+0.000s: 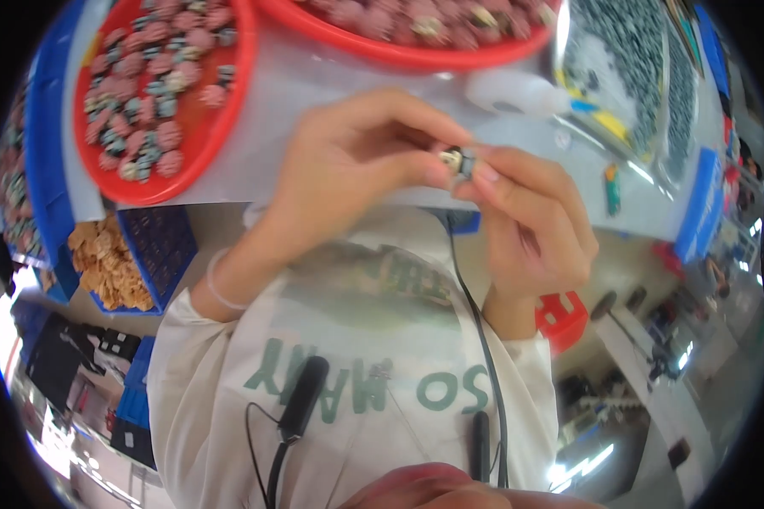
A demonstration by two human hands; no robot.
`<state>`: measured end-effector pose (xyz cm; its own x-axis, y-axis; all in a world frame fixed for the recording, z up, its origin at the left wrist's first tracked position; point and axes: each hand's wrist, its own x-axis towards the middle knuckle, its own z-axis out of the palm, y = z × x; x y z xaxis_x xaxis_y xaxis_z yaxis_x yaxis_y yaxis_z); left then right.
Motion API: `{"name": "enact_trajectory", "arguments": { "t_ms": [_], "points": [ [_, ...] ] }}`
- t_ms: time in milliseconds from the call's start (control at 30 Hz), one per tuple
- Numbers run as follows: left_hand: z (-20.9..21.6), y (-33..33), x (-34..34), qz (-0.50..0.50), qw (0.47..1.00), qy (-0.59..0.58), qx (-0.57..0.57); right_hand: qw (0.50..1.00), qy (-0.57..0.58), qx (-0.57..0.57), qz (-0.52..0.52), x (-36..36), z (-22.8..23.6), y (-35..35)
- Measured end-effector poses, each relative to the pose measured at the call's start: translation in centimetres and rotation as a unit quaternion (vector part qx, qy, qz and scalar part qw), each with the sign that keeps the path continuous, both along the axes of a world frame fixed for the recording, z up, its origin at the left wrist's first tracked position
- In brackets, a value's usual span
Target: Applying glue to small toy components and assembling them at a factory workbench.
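Above the near table edge, my two hands meet around one small cream, dark and grey piece [457,161]; its exact kind is too small to make out. My left hand [356,153] pinches its left side between thumb and forefinger. From the right, the thumb and fingertips of my right hand [539,208] close on its grey end. To the left, a red tray [244,93] holds many ridged pink pieces [168,136] mixed with grey-blue parts. Similar pink pieces fill a red basin [437,59] at the far side.
A white bottle [518,92] lies beyond my right hand. Behind it stands a tray of small grey parts [615,51]. A green and orange tool [612,188] lies at right. Blue crates [157,246] flank the table's left, one holding tan pieces [110,263].
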<state>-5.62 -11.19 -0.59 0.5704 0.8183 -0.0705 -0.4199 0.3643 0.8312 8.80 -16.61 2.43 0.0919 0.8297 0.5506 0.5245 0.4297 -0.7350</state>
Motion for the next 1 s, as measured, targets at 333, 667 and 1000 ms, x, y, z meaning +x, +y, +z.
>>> {"name": "enact_trajectory", "arguments": {
  "t_ms": [333,667,1000],
  "points": [
    [3.2,2.5,-5.5,0.134,0.889,0.237,0.368,0.991,-0.116,-0.016,-0.068,1.3,-1.3,-1.4],
    [7.0,7.2,-11.5,0.039,0.676,0.565,0.471,0.992,-0.112,-0.03,-0.041,1.6,-2.1,-0.4],
    [8.0,13.5,-3.1,-0.103,0.607,0.585,0.528,0.995,-0.092,-0.016,-0.033,2.3,-2.2,-0.6]
  ]
}}
